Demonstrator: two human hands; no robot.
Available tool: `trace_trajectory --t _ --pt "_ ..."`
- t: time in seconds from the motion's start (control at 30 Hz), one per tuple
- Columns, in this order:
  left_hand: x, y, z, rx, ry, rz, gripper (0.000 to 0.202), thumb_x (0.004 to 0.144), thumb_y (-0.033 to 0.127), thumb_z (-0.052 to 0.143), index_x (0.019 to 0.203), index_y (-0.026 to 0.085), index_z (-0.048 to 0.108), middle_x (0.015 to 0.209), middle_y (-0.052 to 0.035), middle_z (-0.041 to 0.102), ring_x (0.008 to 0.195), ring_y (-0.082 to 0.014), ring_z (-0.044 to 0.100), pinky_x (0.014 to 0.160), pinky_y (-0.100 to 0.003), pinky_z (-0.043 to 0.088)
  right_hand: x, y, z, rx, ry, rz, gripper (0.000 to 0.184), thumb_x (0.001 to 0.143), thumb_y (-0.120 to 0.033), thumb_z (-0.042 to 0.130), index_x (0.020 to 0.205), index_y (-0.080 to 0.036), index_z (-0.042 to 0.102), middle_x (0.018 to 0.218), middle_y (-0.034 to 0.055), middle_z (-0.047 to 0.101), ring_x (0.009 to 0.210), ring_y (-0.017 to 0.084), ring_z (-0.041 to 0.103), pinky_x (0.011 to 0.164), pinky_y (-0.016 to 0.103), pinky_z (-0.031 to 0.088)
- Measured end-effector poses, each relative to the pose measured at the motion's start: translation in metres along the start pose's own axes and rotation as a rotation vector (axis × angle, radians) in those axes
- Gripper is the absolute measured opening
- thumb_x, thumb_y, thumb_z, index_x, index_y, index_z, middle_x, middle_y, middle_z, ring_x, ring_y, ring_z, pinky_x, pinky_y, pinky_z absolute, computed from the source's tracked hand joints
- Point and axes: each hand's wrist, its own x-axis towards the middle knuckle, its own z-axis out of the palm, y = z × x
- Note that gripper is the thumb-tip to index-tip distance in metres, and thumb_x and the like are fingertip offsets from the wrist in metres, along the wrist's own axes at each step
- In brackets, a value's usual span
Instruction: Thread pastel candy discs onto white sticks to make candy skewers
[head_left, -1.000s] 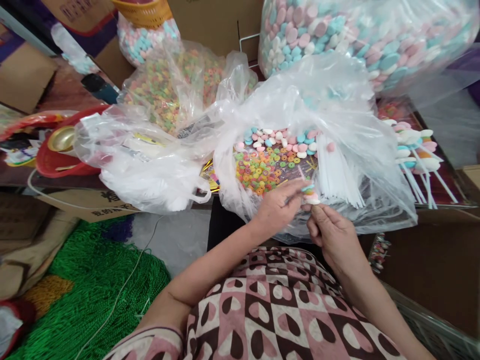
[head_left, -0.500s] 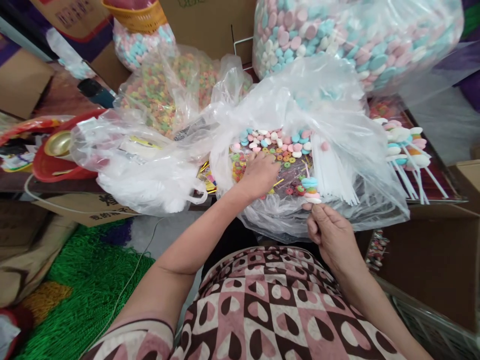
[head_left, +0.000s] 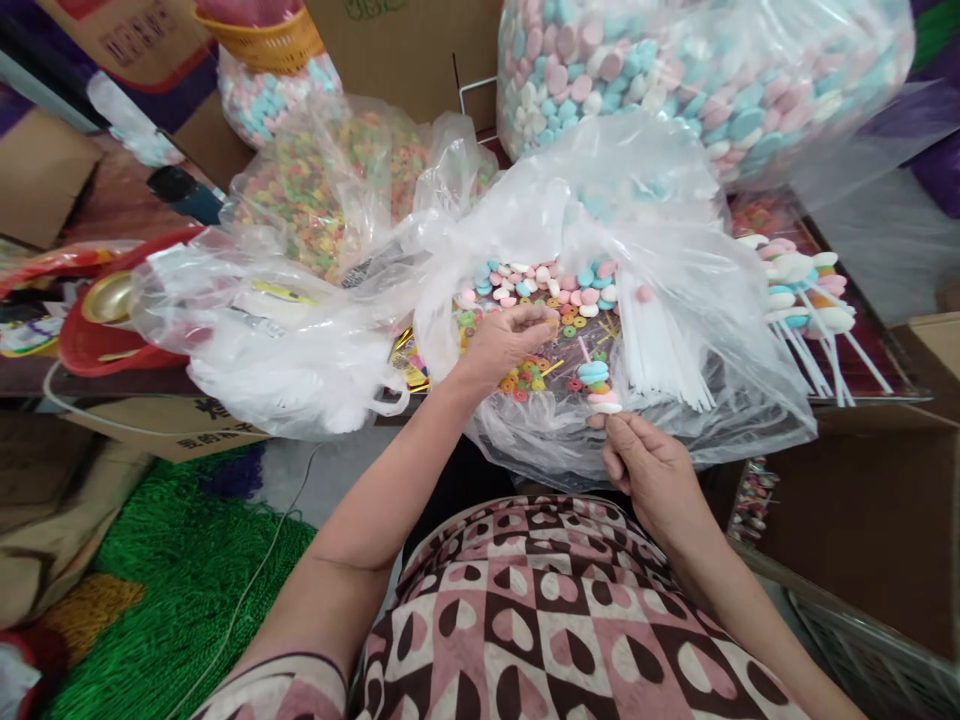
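My right hand [head_left: 646, 462] pinches the lower end of a candy skewer [head_left: 597, 386] and holds it upright at the near edge of the spread plastic. Blue, white and pink marshmallows are threaded on it, with a colored layer between, and its pink tip stands bare. My left hand [head_left: 511, 345] is over the loose gummy rings [head_left: 574, 322], its fingers drawn together and pointing right toward the skewer. Anything between those fingertips is too small to make out. Loose marshmallows [head_left: 525, 280] lie just beyond, and white sticks [head_left: 664, 345] lie in a bundle to the right.
A large bag of marshmallows [head_left: 705, 80] stands at the back, with a bag of gummy rings [head_left: 322, 190] left of it. Threaded skewers [head_left: 806, 290] lie at the right table edge. A red basin [head_left: 82, 345] sits left; a cardboard box [head_left: 862, 520] stands below right.
My left hand has lifted from among the gummy rings, its fingers now turned to the right. My right hand and the skewer have shifted slightly left.
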Motion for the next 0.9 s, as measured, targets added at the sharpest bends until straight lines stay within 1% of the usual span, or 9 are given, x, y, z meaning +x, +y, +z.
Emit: trace_trajectory --t 0.03,0.1,0.17,0.23,0.33,0.4,0.53,0.73,0.9 --pt "-0.003 -0.002 0.002 -0.170 0.015 -0.050 0.019 0.076 0.032 0.076 0.089 0.019 0.074 0.086 -0.0008 0.070 0.075 -0.0126 0.060 0.069 -0.026 0.047 0.000 0.000 0.001 -0.026 -0.022 -0.009 0.039 0.092 -0.056 0.063 0.093 -0.017 0.070 0.048 -0.0072 0.042 0.042 0.008 0.031 0.040 0.022 0.021" --pt "-0.008 -0.006 0.007 -0.407 0.031 -0.106 0.025 0.069 0.033 0.083 0.086 0.018 0.074 0.081 0.0000 0.069 0.072 -0.0111 0.061 0.066 -0.025 0.047 -0.001 -0.002 0.002 -0.077 -0.054 -0.029 0.040 0.094 -0.055 0.059 0.094 -0.017 0.071 0.047 -0.0072 0.041 0.042 0.008 0.031 0.041 0.023 0.020" --pt "-0.013 -0.010 0.013 -0.528 0.052 -0.127 0.028 0.065 0.033 0.088 0.082 0.018 0.073 0.076 0.0011 0.068 0.068 -0.0094 0.060 0.064 -0.023 0.048 -0.001 -0.003 0.004 -0.119 -0.069 -0.043 0.040 0.095 -0.054 0.058 0.095 -0.016 0.071 0.046 -0.0071 0.042 0.042 0.009 0.031 0.042 0.024 0.021" --pt "-0.015 -0.014 0.017 -0.580 0.078 -0.135 0.030 0.062 0.034 0.090 0.080 0.018 0.072 0.075 0.0020 0.067 0.065 -0.0082 0.060 0.063 -0.023 0.048 -0.002 -0.004 0.005 -0.147 -0.070 -0.051 0.040 0.095 -0.053 0.057 0.095 -0.016 0.072 0.046 -0.0071 0.042 0.042 0.009 0.032 0.043 0.024 0.021" --pt "-0.018 -0.018 0.022 -0.584 0.096 -0.108 0.032 0.062 0.036 0.091 0.080 0.018 0.072 0.075 0.0030 0.067 0.063 -0.0074 0.060 0.063 -0.022 0.048 -0.002 -0.003 0.006 -0.169 -0.054 -0.061 0.040 0.095 -0.052 0.057 0.094 -0.016 0.072 0.046 -0.0071 0.043 0.043 0.010 0.033 0.044 0.025 0.022" --pt "-0.020 -0.018 0.024 -0.549 0.100 -0.064 0.031 0.064 0.038 0.090 0.081 0.018 0.071 0.074 0.0035 0.067 0.064 -0.0071 0.060 0.064 -0.021 0.047 -0.002 -0.002 0.007 -0.177 -0.041 -0.061 0.039 0.095 -0.052 0.057 0.094 -0.016 0.072 0.046 -0.0071 0.043 0.043 0.010 0.032 0.044 0.026 0.021" --pt "-0.026 -0.014 0.027 -0.458 0.140 0.015 0.028 0.067 0.034 0.088 0.080 0.018 0.070 0.074 0.0039 0.066 0.066 -0.0069 0.058 0.066 -0.021 0.047 -0.005 -0.005 0.010 -0.182 -0.012 -0.064 0.038 0.095 -0.051 0.056 0.091 -0.017 0.071 0.045 -0.0074 0.041 0.042 0.010 0.031 0.045 0.026 0.021" --pt "-0.031 -0.009 0.028 -0.414 0.152 -0.031 0.023 0.081 0.038 0.077 0.079 0.019 0.066 0.071 0.0027 0.066 0.063 -0.0084 0.059 0.065 -0.022 0.048 -0.009 -0.012 0.015 -0.203 0.008 -0.083 0.035 0.092 -0.051 0.058 0.086 -0.019 0.069 0.046 -0.0068 0.043 0.043 0.012 0.035 0.046 0.027 0.025" --pt "-0.033 -0.009 0.030 -0.428 0.180 -0.019 0.021 0.081 0.035 0.077 0.079 0.019 0.064 0.070 0.0036 0.064 0.062 -0.0072 0.056 0.064 -0.021 0.045 -0.009 -0.013 0.016 -0.206 0.020 -0.080 0.035 0.091 -0.051 0.059 0.084 -0.019 0.068 0.045 -0.0067 0.043 0.043 0.011 0.035 0.046 0.026 0.027"
